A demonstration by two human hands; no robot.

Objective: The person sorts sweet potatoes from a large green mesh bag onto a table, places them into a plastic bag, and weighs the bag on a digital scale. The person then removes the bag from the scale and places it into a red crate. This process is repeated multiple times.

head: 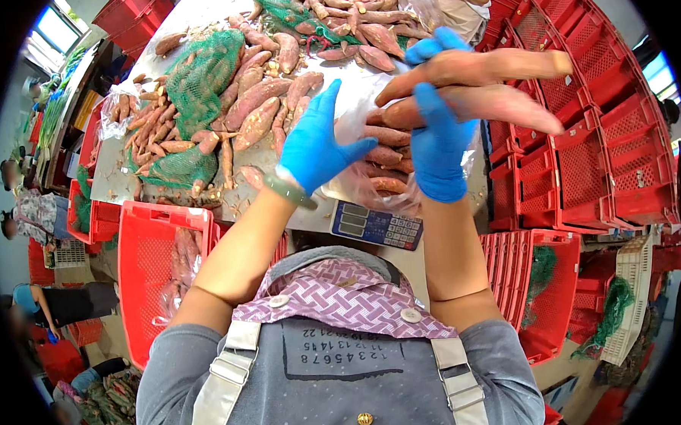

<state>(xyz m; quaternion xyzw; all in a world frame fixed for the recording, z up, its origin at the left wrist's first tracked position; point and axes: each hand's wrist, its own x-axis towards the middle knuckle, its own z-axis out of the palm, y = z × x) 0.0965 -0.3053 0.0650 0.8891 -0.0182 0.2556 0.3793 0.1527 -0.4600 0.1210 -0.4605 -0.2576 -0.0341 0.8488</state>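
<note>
My right hand [443, 151], in a blue glove, grips two long sweet potatoes [482, 66] side by side, thumb across the lower one. They point right and are slightly blurred. Below them a clear plastic bag [353, 180] holds several sweet potatoes [386, 153] over a digital scale [375, 225] with a blue keypad; the bag hides its platform. My left hand [320, 148], also gloved in blue, is empty at the bag's left side, thumb and fingers spread. A green bangle [288, 192] circles that wrist.
Loose sweet potatoes [256, 105] and green mesh bags [203, 76] cover much of the metal table [111, 171]. Red crates [583, 167] are stacked at right. Another red crate [141, 278] stands by my left arm, bagged sweet potatoes inside. Across the table is another person [462, 2].
</note>
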